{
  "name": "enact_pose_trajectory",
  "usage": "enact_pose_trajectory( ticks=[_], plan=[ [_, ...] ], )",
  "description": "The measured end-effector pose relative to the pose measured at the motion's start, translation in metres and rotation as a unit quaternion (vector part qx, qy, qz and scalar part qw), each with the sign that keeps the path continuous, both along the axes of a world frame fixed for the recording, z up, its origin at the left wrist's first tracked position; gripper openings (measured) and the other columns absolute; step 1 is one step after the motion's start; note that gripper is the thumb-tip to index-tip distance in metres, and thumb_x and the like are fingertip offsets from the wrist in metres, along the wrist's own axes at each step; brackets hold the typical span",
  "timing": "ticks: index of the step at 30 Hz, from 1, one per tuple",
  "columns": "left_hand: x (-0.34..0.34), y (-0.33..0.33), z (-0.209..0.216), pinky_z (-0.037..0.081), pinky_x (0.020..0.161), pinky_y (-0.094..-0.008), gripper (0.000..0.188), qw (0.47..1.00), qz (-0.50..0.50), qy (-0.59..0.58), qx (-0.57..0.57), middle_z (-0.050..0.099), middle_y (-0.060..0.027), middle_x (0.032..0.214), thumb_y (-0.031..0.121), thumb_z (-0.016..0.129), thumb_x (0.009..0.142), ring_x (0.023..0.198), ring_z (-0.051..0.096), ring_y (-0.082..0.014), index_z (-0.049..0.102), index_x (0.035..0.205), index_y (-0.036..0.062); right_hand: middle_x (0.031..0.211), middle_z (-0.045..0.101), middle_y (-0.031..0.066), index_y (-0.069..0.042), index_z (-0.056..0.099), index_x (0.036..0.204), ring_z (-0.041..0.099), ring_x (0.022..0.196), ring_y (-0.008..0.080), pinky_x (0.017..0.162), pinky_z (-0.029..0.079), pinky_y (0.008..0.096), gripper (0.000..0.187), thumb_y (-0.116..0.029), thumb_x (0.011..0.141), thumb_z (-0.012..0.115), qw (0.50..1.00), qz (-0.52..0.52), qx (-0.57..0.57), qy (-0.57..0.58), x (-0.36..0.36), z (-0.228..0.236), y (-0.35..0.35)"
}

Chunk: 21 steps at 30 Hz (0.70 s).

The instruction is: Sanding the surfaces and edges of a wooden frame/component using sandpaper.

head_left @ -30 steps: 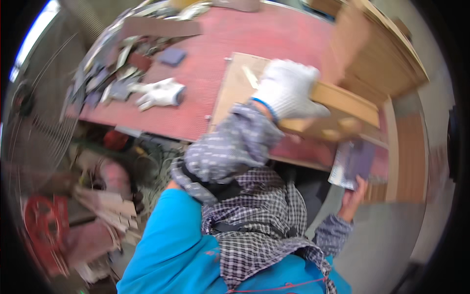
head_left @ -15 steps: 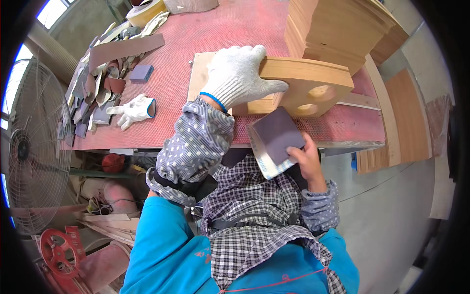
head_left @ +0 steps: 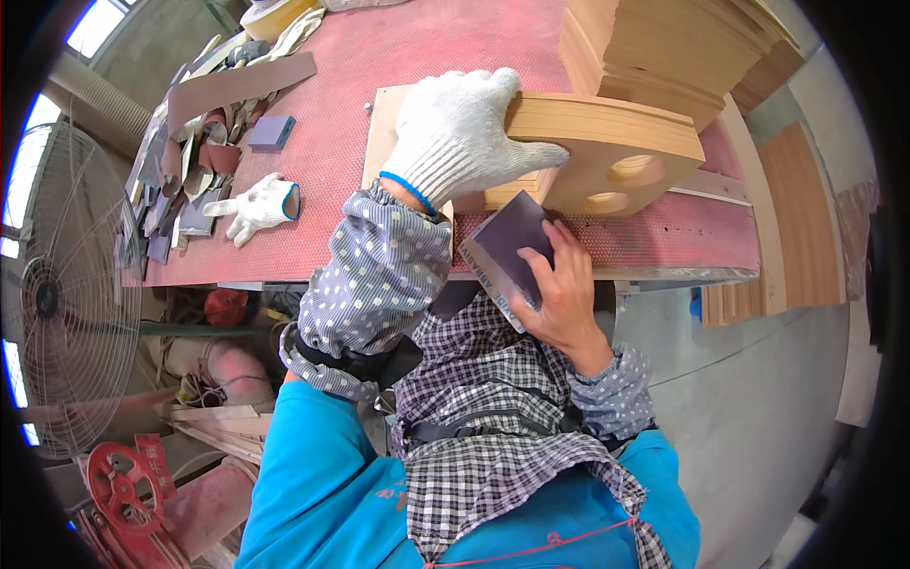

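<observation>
Nearest is the checked apron, and just beyond it the bare right hand holds a dark sanding pad, fingers spread over its upper face and the thumb by its near edge. The pad tilts across the near edge of the red mesh table; its far corner comes close to the wooden block, though whether they touch cannot be told. A narrow strip of mesh runs between the block and the table's edge, widening toward the right, and gray floor stretches out beyond that edge on the near right.

Farther in, the gloved left hand is clamped over the left end of the layered wooden block, thumb along its near face and the other fingers across its top. The block extends right from that hand and lies beyond the right hand and pad, its two round holes toward its right end. A pale board shows left of the glove.

Left across the mesh lie a loose white glove, a small purple block and a scrap pile. A tall wooden stack bounds the far right.
</observation>
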<state>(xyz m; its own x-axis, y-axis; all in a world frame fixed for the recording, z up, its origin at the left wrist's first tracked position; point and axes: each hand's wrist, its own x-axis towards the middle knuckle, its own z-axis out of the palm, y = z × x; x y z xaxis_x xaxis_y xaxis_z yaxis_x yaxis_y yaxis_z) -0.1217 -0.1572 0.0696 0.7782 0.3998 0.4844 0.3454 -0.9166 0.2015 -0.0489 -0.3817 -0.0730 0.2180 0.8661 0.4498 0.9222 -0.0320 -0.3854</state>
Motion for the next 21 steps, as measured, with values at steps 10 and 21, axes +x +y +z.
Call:
enact_pose_trajectory(
  ticks=[10, 21],
  plan=[
    [-0.001, -0.005, 0.014, 0.058, 0.076, -0.0485, 0.053, 1.000, 0.014, 0.013, -0.018, 0.074, -0.0160, 0.088, 0.049, 0.089, 0.068, 0.087, 0.073, -0.0369, 0.071, 0.098, 0.0087, 0.149, 0.046, 0.0253, -0.008, 0.061, 0.130, 0.046, 0.134, 0.0471, 0.109, 0.038, 0.0576, 0.070, -0.031, 0.071, 0.089, 0.999, -0.039, -0.011, 0.017, 0.010, -0.017, 0.020],
    [-0.020, 0.003, 0.012, 0.058, 0.081, -0.0468, 0.034, 0.988, 0.079, 0.004, -0.131, 0.075, -0.0136, 0.096, 0.029, 0.080, 0.076, 0.094, 0.073, -0.0357, 0.071, 0.104, 0.0115, 0.142, 0.051, 0.0260, -0.006, 0.061, 0.125, 0.051, 0.128, 0.0474, 0.108, 0.042, 0.0577, 0.066, -0.029, 0.069, 0.087, 0.998, -0.031, 0.051, 0.006, 0.013, -0.033, 0.014]
  ],
)
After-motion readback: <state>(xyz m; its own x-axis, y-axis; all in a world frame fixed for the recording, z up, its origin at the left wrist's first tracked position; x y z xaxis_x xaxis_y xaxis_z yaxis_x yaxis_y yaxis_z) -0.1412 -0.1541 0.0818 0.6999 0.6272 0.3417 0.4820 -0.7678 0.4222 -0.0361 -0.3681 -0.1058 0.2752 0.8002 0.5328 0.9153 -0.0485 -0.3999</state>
